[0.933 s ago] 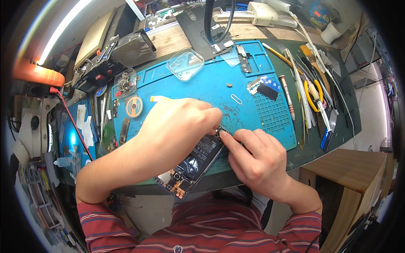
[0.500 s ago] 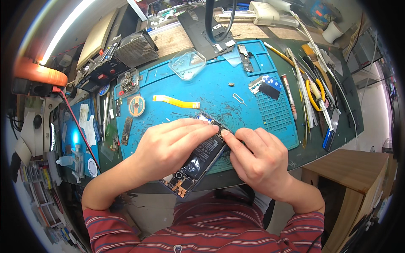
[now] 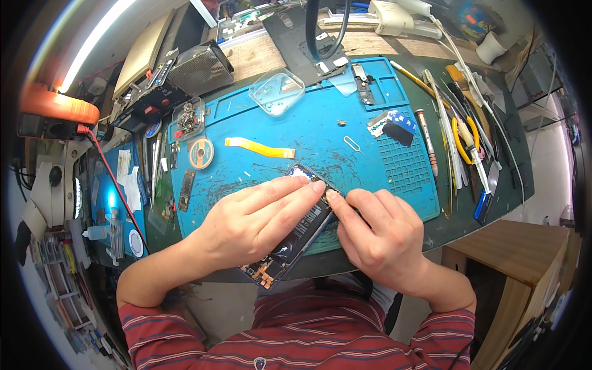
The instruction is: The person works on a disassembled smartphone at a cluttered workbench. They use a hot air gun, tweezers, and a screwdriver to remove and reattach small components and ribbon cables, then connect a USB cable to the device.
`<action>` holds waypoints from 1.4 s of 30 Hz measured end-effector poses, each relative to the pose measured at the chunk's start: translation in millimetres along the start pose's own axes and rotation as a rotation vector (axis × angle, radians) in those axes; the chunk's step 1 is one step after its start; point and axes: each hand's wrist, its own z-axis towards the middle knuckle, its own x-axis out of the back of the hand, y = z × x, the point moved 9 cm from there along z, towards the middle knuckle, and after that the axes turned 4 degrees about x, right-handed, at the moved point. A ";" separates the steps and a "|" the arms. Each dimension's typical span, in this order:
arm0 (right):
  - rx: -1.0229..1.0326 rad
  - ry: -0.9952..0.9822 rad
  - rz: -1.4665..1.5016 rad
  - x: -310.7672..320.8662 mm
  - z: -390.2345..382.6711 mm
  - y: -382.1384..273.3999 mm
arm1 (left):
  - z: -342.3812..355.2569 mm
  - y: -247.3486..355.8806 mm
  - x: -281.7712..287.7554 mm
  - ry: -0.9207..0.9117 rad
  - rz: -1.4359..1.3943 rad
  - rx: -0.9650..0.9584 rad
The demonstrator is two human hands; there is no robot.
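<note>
The opened phone (image 3: 295, 237) lay slantwise across the near edge of the blue mat (image 3: 308, 132), its lower end with bare circuitry overhanging toward the person's striped shirt (image 3: 308, 336). It looked thin, light and stiff, yet fragile: with the boards and connectors exposed, it was probably best gripped by the long frame edges, not by the innards.

The left hand (image 3: 253, 225) lay flat over the phone's middle, fingers stretched along it and pressing it down. The right hand (image 3: 379, 237) was curled at the upper right edge, thumb and forefinger pinched narrow against the frame; whether they held a small part or tool could not be told.

Beyond the phone on the mat lay a yellow flex cable (image 3: 259, 148), a solder wick reel (image 3: 201, 152), a SIM pin (image 3: 353, 144) and a clear plastic lid (image 3: 276, 91). At the mat's right rim sat a screwdriver (image 3: 427, 142), with yellow-handled pliers (image 3: 461, 139) and other tools on the bench (image 3: 493, 185) beside it.
</note>
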 end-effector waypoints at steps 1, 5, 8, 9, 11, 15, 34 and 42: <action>0.005 0.003 -0.004 -0.3 -0.1 -0.4 | 0.3 1.3 0.2 -0.005 0.015 -0.007; 0.021 0.003 -0.004 -1.9 -1.1 -0.4 | 2.0 5.9 0.9 -0.024 0.062 -0.035; 0.044 0.004 -0.002 -2.3 -2.2 -1.0 | 2.1 7.1 -0.9 -0.031 0.086 -0.046; 0.056 0.007 -0.003 -1.4 -2.1 -1.5 | 2.4 8.0 -1.0 -0.030 0.095 -0.048; 0.056 -0.009 0.004 -1.9 -1.2 -1.2 | 2.4 8.0 0.3 -0.035 0.084 -0.046; 0.061 -0.016 -0.021 -3.2 -1.0 -2.3 | -0.1 3.6 -1.6 -0.016 0.048 -0.044; 0.017 -0.060 -0.010 -5.1 6.2 0.8 | 0.2 5.8 -1.5 -0.008 0.057 -0.057; 0.101 -0.060 0.011 -7.2 7.6 3.7 | -2.2 4.5 -2.2 0.031 0.048 -0.057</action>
